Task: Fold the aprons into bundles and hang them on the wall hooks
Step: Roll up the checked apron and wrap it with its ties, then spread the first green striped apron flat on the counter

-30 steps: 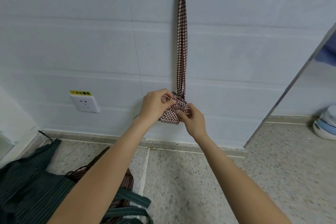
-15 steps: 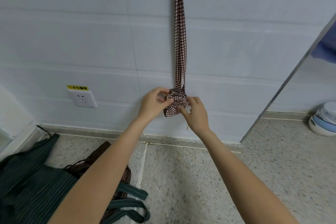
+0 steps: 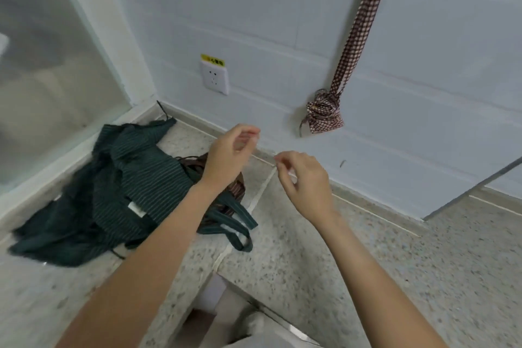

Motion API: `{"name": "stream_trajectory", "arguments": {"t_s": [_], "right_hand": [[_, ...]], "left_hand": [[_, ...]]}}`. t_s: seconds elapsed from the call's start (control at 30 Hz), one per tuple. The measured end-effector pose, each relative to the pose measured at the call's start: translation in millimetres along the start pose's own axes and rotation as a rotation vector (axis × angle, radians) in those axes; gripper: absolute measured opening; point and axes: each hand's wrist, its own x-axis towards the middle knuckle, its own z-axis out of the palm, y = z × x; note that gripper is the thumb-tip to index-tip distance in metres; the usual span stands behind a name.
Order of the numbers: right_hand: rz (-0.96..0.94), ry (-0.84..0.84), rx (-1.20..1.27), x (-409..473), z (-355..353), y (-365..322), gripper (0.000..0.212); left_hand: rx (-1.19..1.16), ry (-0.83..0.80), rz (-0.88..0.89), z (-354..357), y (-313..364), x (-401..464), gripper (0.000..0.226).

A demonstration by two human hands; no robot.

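One hung bundle (image 3: 324, 115), two floor aprons (image 3: 124, 186).

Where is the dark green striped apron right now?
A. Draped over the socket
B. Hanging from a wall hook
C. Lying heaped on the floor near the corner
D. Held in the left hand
C: the dark green striped apron lies crumpled on the floor, and neither hand holds it.

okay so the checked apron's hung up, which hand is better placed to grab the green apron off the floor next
Probably the left hand. It is empty and hovers right over the green apron, which lies on the floor to the left. The right hand, also empty, is farther from it, nearer the checked apron.
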Motion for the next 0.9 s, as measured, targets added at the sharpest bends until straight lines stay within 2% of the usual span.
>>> {"name": "stream_trajectory", "arguments": {"t_s": [0.1, 0.2, 0.27, 0.33, 0.47, 0.67, 0.77, 0.83, 0.9], "right_hand": [[-0.055, -0.326, 0.047, -16, 39, -16, 0.017], [-0.095, -0.673, -0.03, -27, 84, -27, 0.021], [-0.128, -0.808, -0.072, -33, 121, -40, 0.031], [-0.12, -0.879, -0.071, -35, 155, -52, 0.042], [-0.082, -0.891, -0.089, -14, 211, -65, 0.055], [0.116, -0.835, -0.176, 38, 300, -64, 0.083], [0.222, -0.847, -0.215, 56, 332, -65, 0.091], [0.25, -0.815, -0.184, 64, 341, -70, 0.08], [0.216, -0.741, -0.053, 74, 342, -75, 0.05]], "left_hand": [[0.163, 0.046, -0.095, -38, -38, -56, 0.013], [0.373, 0.019, -0.264, -72, -88, -102, 0.016], [0.52, -0.004, -0.433, -98, -128, -132, 0.03], [0.57, -0.014, -0.6, -119, -161, -151, 0.048], [0.56, 0.043, -0.731, -146, -203, -152, 0.07], [0.456, 0.076, -0.662, -173, -251, -100, 0.074], [0.546, -0.013, -0.571, -184, -270, -66, 0.076], [0.646, -0.151, -0.489, -192, -280, -44, 0.084], [0.679, -0.292, -0.515, -199, -290, -26, 0.099]]}}
